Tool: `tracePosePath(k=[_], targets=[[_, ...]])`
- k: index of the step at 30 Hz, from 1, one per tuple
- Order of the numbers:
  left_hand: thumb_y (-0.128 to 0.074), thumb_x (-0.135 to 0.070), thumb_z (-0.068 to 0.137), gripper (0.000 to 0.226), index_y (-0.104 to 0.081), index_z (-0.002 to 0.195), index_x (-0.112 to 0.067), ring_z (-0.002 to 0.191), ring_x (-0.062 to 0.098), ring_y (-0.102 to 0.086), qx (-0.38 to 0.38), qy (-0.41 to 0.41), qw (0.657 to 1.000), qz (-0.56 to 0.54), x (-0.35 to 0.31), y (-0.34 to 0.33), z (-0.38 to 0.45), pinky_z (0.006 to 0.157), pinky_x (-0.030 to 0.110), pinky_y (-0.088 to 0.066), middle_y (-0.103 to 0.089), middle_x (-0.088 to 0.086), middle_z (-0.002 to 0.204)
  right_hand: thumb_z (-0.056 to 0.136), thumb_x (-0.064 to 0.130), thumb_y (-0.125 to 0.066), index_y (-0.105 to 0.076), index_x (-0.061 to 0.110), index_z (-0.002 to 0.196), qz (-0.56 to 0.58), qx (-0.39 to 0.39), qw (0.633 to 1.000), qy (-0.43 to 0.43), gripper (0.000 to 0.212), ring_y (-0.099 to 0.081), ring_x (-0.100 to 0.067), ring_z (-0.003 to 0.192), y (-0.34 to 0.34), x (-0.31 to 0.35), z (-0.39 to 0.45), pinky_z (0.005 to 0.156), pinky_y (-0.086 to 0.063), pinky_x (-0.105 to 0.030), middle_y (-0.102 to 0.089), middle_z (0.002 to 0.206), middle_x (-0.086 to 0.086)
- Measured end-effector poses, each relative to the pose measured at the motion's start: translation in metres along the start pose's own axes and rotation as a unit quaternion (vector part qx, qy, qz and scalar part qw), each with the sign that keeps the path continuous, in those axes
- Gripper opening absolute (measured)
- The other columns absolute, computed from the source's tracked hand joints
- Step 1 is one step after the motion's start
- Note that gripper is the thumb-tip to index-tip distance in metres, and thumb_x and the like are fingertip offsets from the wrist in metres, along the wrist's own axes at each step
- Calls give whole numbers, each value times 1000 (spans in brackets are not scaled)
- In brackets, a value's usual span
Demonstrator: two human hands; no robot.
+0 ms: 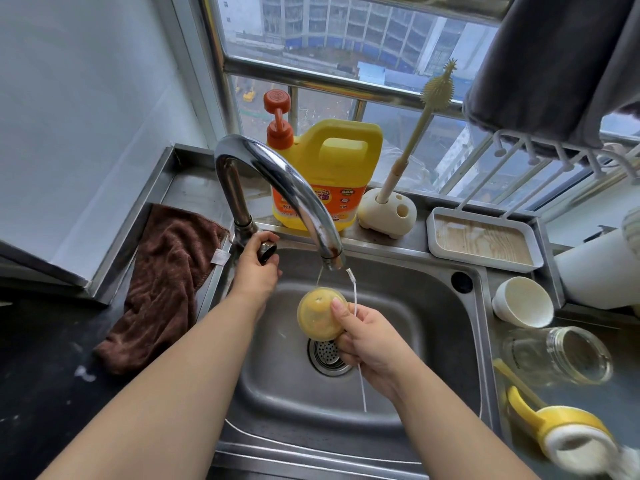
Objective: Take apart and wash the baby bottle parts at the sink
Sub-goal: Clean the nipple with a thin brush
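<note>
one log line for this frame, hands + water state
left hand: grips tap handle | right hand: holds yellow cap and thin straw brush under spout | water: thin trickle | sink: nothing in basin

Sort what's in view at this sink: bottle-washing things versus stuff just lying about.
In use:
yellow cap and thin straw brush, in right hand
tap handle, gripped by left hand
glass bottle
bottle brush
detergent jug

Lying about:
brown towel
white cup

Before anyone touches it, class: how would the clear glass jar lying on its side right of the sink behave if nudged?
The glass jar lies on its round side, so it would probably roll. Being glass, it is likely rigid and breakable. The counter beneath looks wet, so it may be slippery.
</note>
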State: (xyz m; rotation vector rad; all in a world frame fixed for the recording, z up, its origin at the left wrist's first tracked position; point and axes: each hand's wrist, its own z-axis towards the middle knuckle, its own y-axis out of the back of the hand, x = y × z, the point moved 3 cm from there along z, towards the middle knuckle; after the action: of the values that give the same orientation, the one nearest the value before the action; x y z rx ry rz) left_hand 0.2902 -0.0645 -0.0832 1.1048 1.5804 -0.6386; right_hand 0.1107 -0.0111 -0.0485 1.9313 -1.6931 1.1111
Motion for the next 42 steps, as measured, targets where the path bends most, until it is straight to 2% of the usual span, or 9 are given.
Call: tracePosePath(k=[6, 9, 13, 16, 24, 31, 36, 39, 42], targets=[[-47, -10, 98, 41, -42, 130, -35, 70, 13, -60, 69, 31, 994, 79, -5, 7, -3, 83, 38, -55, -47, 9, 129, 95, 32, -51, -53, 15, 82, 14, 2, 1000, 14, 21, -16, -5, 39, -5, 6, 2, 41, -13, -19, -23, 47, 6], [-47, -23, 99, 48, -28, 143, -31, 78, 17, -66, 70, 44, 992, 96, -12, 12, -29, 75, 29, -50, -58, 1, 109, 93, 33, -52, -53, 16, 84, 28, 11, 999, 22, 19, -17, -3, 40, -7, 10, 3, 40, -13, -17, -23, 52, 5], [-46, -30, 97, 30, -64, 109, -8, 86, 17, -64, 191, 158, 967, -66, -18, 5, -70, 81, 29, -51, -70, 6, 93, 84, 35, -56, -51, 16, 86, 32, 34, 998, 33, 20, -20, -2, 39, -8, 16, 1, 40, -14, -16, -28, 51, 6], [-59, -26, 81, 30, -65, 100, -3, 95, 22, -64, 253, 156, 944, -140, -24, 3, -76, 90, 33, -51, -69, 15, 100, 90, 28, -55, -55, 14, 89, 4, 28, 999, 46, 14, -23, -3, 39, -5, 21, -1, 40, -16, -16, -32, 49, 7], [-69, -6, 71, 25, -63, 95, 0, 84, 17, -65, 248, 115, 939, -207, -27, 9, -73, 78, 25, -56, -69, 9, 86, 93, 24, -56, -61, 7, 109, -102, 8, 992, 73, 24, -29, -1, 35, -4, 39, -5, 38, -22, -14, -41, 42, 13], [-74, -13, 67, 19, -70, 86, -10, 84, 21, -62, 258, 68, 956, -121, -31, 11, -75, 84, 34, -52, -68, 10, 85, 88, 19, -65, -56, 6, 90, -99, 1, 991, 88, 15, -40, 0, 44, -21, 45, 2, 41, -30, -13, -51, 58, 4], [-65, -8, 82, 11, -59, 92, -6, 81, 19, -64, 237, 141, 949, -155, -33, 14, -72, 78, 37, -58, -65, 11, 91, 97, 26, -52, -60, 12, 88, -83, -6, 995, 47, 18, -34, -4, 45, -27, 38, 12, 41, -28, -16, -44, 59, 0], [-55, -4, 89, 6, -55, 87, -9, 79, 19, -64, 234, 163, 940, -186, -32, 15, -69, 75, 36, -57, -66, 8, 87, 101, 34, -41, -63, 18, 107, -221, -42, 973, 44, 28, -46, -6, 66, -18, 45, 6, 62, -40, -20, -53, 86, -1], [-57, -3, 84, 7, -55, 85, -9, 81, 20, -62, 233, 158, 934, -219, -33, 18, -64, 66, 29, -58, -65, 11, 91, 103, 29, -34, -59, 23, 123, -425, -54, 896, 119, 33, -49, -10, 101, 3, 64, -12, 88, -35, -22, -51, 109, 0]])
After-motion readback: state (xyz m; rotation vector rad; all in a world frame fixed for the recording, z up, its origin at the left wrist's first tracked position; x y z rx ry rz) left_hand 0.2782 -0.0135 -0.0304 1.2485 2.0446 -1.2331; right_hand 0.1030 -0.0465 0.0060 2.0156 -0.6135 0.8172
